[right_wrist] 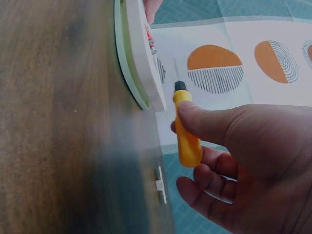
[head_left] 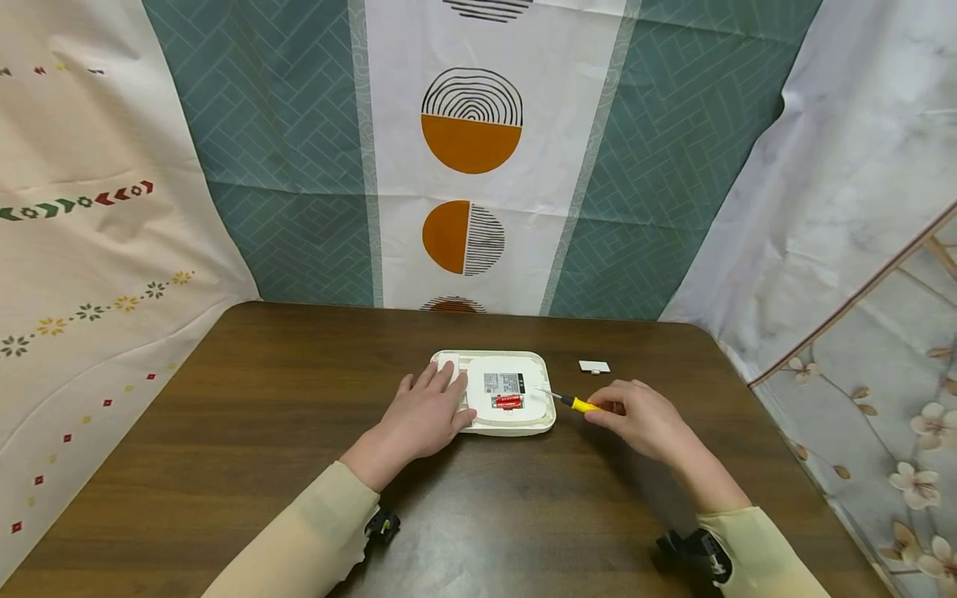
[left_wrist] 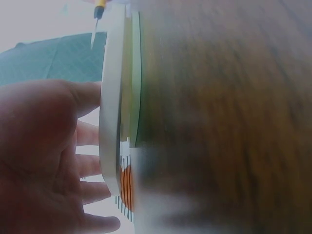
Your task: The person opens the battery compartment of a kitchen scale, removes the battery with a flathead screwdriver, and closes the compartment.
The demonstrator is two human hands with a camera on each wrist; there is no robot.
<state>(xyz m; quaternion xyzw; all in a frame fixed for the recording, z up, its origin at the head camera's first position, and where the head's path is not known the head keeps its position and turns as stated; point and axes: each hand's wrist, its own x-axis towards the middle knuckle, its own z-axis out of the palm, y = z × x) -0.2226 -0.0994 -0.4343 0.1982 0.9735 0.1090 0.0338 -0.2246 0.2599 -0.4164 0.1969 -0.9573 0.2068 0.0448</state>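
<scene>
A white rounded device (head_left: 489, 363) lies on the table with its battery compartment uncovered. Red batteries (head_left: 507, 402) sit in that compartment, below a printed label (head_left: 504, 383). My left hand (head_left: 424, 413) rests on the device's left end, fingers spread and mostly straight. In my right hand (head_left: 641, 417) is a yellow screwdriver (head_left: 582, 405), pinched by the handle between thumb and fingers. Its thin shaft points left over the device's right side; whether the tip touches is unclear. The right wrist view shows the screwdriver (right_wrist: 187, 141) with its black collar and the raised edge of the device (right_wrist: 141, 58).
A small white battery cover (head_left: 594, 366) lies on the brown table (head_left: 314, 374) to the right of the device. Patterned cloth (head_left: 471, 166) hangs behind the table, and more cloth hangs at both sides.
</scene>
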